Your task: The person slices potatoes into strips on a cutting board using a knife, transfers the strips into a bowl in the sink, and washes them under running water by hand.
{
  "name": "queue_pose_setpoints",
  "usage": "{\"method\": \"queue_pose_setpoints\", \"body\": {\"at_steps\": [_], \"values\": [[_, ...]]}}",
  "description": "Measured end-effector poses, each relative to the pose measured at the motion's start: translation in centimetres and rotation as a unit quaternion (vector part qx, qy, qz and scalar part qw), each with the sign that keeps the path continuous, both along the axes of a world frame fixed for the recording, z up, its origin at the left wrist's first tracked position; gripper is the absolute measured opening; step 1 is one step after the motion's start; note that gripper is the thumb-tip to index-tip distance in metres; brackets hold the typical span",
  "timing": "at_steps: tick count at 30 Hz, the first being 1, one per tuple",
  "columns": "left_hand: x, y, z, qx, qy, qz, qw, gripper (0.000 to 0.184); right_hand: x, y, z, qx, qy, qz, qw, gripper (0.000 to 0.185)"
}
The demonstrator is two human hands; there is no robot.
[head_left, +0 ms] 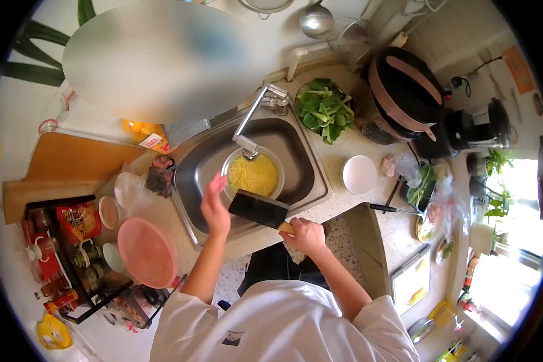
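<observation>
My right hand (308, 236) is wrapped round the wooden handle of a cleaver (259, 208). Its dark, broad blade reaches left over the near edge of the sink (300, 136). Just left of the blade, my left hand (214, 204) is raised with its fingers stretched out, holding nothing. Beyond the blade, a round bowl of pale yellow shreds (254, 175) sits in the sink, and the blade covers part of its near rim. The spout of a chrome faucet (245, 136) hangs above the bowl.
Leafy greens (324, 108) and a white bowl (359, 174) stand right of the sink. A pink basin (147, 252) is on the left, near a rack of packets and jars. Further right, a cutting board (411, 279) lies on the side counter.
</observation>
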State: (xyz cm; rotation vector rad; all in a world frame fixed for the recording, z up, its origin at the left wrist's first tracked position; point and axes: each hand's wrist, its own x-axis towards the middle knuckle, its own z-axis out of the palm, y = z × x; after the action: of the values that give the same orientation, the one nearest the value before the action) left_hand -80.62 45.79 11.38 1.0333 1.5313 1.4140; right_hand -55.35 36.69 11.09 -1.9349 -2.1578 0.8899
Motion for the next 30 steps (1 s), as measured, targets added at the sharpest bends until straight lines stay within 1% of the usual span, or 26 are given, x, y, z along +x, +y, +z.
{"method": "queue_pose_setpoints", "body": {"at_steps": [2,3,5,6,7,9,12,13,15,16,18,21,22,24,27,30], "values": [[-0.2,-1.1,1.6,-0.008,-0.045,0.003,0.999,0.048,1.8,-2.0,0.4,-0.026,0.022,-0.053,0.998,0.041],[0.6,-1.3,2.4,-0.030,-0.100,0.046,0.993,0.045,2.8,-3.1,1.0,-0.048,0.034,-0.081,0.995,0.042],[0.7,-2.9,2.0,-0.082,-0.149,0.020,0.985,0.042,5.1,-6.2,1.7,-0.081,0.056,-0.134,0.986,0.046],[1.2,-3.3,1.7,-0.107,-0.173,0.004,0.979,0.041,6.1,-7.4,3.0,-0.074,0.057,-0.151,0.984,0.045],[2.4,-3.6,1.7,-0.124,-0.200,0.016,0.972,0.038,7.2,-9.0,3.6,-0.075,0.063,-0.173,0.980,0.046],[5.0,-4.8,1.5,-0.149,-0.193,-0.019,0.970,0.037,9.3,-12.5,4.7,-0.098,0.061,-0.221,0.968,0.046],[10.3,-7.0,2.0,-0.188,-0.187,-0.074,0.961,0.034,12.2,-19.4,4.5,-0.094,0.085,-0.307,0.943,0.041],[12.0,-7.9,1.6,-0.202,-0.178,-0.104,0.957,0.035,13.0,-21.3,5.1,-0.100,0.126,-0.350,0.923,0.036],[16.1,-10.0,1.5,-0.220,-0.169,-0.171,0.945,0.036,14.2,-25.7,5.3,-0.086,0.159,-0.425,0.887,0.034],[18.4,-11.2,2.3,-0.226,-0.180,-0.211,0.934,0.037,14.9,-27.9,5.4,-0.077,0.175,-0.462,0.866,0.033],[22.2,-13.7,2.2,-0.215,-0.148,-0.325,0.909,0.031,16.0,-32.4,5.4,-0.039,0.203,-0.525,0.826,0.030],[28.8,-18.5,3.2,-0.246,-0.108,-0.408,0.873,0.029,17.6,-40.4,2.7,0.028,0.246,-0.598,0.762,0.028],[31.0,-20.2,3.6,-0.254,-0.076,-0.428,0.864,0.026,18.1,-43.2,1.8,0.041,0.260,-0.624,0.735,0.028],[35.0,-24.0,3.3,-0.255,-0.055,-0.463,0.847,0.028,18.9,-48.1,0.3,0.069,0.292,-0.669,0.680,0.027],[40.5,-29.7,3.1,-0.268,-0.041,-0.513,0.814,0.031,20.9,-53.7,1.3,0.108,0.264,-0.698,0.657,0.026],[45.4,-34.3,1.6,-0.258,-0.027,-0.559,0.788,0.034,22.6,-58.1,2.2,0.136,0.201,-0.725,0.644,0.028]]}}
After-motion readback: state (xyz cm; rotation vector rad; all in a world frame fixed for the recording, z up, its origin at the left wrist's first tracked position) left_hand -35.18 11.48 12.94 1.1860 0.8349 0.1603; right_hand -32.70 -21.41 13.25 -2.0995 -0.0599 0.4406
